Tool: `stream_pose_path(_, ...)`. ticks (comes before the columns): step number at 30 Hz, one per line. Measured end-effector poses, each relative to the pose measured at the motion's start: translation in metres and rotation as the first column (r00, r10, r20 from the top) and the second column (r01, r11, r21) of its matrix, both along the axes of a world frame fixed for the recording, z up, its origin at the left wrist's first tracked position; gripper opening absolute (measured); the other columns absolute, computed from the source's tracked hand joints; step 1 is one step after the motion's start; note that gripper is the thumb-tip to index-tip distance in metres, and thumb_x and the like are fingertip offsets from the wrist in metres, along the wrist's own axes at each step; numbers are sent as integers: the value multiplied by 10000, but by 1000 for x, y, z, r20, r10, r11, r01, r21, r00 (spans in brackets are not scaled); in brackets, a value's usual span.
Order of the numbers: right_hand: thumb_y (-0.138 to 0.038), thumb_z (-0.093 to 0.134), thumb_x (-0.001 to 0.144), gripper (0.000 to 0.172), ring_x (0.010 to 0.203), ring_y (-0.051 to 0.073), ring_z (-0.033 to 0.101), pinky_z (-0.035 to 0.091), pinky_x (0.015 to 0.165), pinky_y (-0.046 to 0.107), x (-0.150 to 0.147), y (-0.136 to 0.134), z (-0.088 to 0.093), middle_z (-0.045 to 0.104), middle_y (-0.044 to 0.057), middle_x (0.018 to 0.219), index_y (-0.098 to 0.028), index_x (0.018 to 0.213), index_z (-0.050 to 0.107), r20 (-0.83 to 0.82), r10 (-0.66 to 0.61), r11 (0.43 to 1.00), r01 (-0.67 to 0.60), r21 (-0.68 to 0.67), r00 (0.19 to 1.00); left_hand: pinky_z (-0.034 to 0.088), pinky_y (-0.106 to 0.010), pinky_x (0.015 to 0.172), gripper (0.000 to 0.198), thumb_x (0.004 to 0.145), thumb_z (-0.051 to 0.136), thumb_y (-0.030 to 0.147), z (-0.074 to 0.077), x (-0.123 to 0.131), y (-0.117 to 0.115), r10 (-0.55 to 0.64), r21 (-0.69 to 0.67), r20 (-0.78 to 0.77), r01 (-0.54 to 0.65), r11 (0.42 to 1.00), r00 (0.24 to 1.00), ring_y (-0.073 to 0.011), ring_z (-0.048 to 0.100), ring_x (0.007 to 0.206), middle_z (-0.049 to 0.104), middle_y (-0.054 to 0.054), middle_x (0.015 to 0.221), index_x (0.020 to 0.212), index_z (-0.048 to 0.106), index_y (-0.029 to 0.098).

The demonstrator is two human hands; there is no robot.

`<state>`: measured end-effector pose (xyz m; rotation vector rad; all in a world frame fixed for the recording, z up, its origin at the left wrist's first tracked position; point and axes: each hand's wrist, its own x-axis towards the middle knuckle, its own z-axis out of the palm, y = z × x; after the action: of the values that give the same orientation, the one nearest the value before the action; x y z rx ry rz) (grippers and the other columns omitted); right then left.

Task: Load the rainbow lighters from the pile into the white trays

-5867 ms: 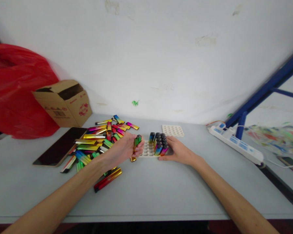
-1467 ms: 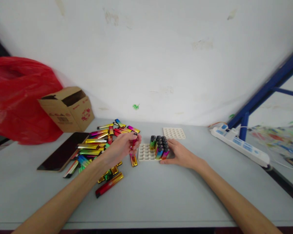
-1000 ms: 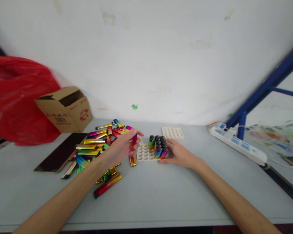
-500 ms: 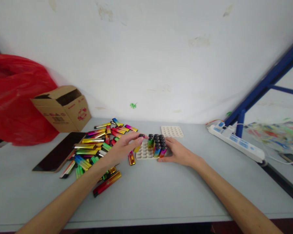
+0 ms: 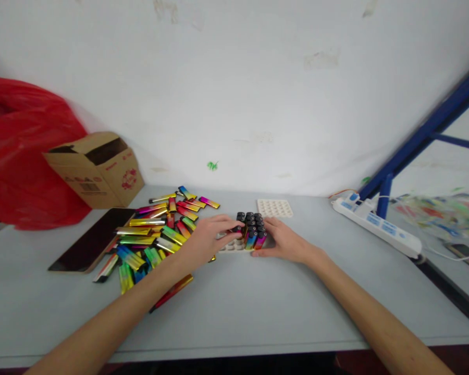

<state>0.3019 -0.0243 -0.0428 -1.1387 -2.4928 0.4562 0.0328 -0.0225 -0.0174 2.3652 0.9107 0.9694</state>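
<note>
My left hand (image 5: 205, 240) pinches a lighter (image 5: 238, 230) by its black top, upright at the left side of a group of standing lighters. Those lighters (image 5: 251, 239), with black tops and shiny rainbow bodies, stand in rows in a white tray with holes (image 5: 230, 246). Bare holes show at the tray's front left; my left fingers hide others. Around the tray's right end my right hand (image 5: 283, 242) is curled, thumb at the front edge and fingers behind, gripping it. Left of the tray lies a loose heap of shiny coloured lighters (image 5: 136, 240), partly behind my left forearm.
A second white tray with holes (image 5: 274, 208) lies near the wall. At the left are a dark flat tablet-like panel (image 5: 91, 239), a cardboard box (image 5: 101, 174) and a red plastic bag (image 5: 27, 156). A white power strip (image 5: 379, 227) and blue frame (image 5: 426, 125) are at the right.
My left hand has moved right with a lighter, from above the tray's left holes to beside the standing lighters. My right hand has stayed at the tray's right end.
</note>
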Motion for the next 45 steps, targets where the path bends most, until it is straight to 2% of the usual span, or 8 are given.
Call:
stream_pose_path(6,-614,783,827,578,1063,322,605,501,955,463,0,0,0,653,136,1127,-163,1157,638,8,-3,1000,3,4,1000,534,-341,876,243,954,666,305,1,4,5,-27,-38,-51,25,999,998,-242,720,933,798,-82,1048,1148,781,214)
stream_pose_path(13,-589,805,818,560,1075,323,604,504,960,460,-1,-1,3,654,139,1162,-161,1146,654,1,0,1000,0,-15,1000,585,-345,820,510,886,748,383,-20,15,-3,139,-266,126,-102,959,982,-239,757,836,787,-18,913,1352,577,265)
stream_pose_path(19,-603,789,829,573,1090,326,602,505,971,466,-1,-2,3,655,138,1164,-166,1173,654,4,-2,1000,2,-13,1000,525,-394,990,463,917,687,418,10,-11,3,170,-48,-74,-174,984,983,-256,727,1033,795,-23,993,1337,594,247)
stream_pose_path(23,-634,782,819,596,1081,326,603,508,970,473,-1,-2,3,655,140,1155,-162,1159,652,8,-2,1000,2,-3,1000,507,-389,1052,290,923,584,342,33,-53,13,78,14,-287,-77,997,955,-256,698,1144,771,-66,1178,1147,723,222)
stream_pose_path(31,-647,773,820,556,1029,308,600,513,936,451,-1,-2,3,644,122,1095,-168,1071,645,21,-12,1000,12,-3,1000,384,-462,1205,420,873,628,284,7,-79,18,11,-85,-609,-79,993,793,-338,468,1457,459,-87,1603,1280,732,299)
stream_pose_path(36,-658,765,820,575,1021,310,597,514,930,459,0,-2,3,639,128,1097,-160,1080,644,38,-22,1000,22,-3,999,416,-463,1169,203,889,699,395,1,-79,26,-48,-174,-477,-41,984,878,-327,553,1371,563,-92,1500,1026,792,278)
stream_pose_path(41,-637,779,819,560,1030,315,599,513,931,467,0,-1,1,646,131,1104,-166,1093,647,17,-8,1000,8,1,1000,509,-441,1063,193,765,830,404,27,-84,20,-59,-314,-272,-30,949,960,-330,640,1241,696,-92,1345,875,780,253)
stream_pose_path(45,-645,776,816,553,995,305,598,516,910,458,0,0,1,640,119,1062,-168,1061,643,28,-8,1000,8,4,1000,583,-409,956,184,759,840,315,46,-78,11,-92,-470,84,121,874,992,-297,707,1125,760,-101,1195,904,765,231)
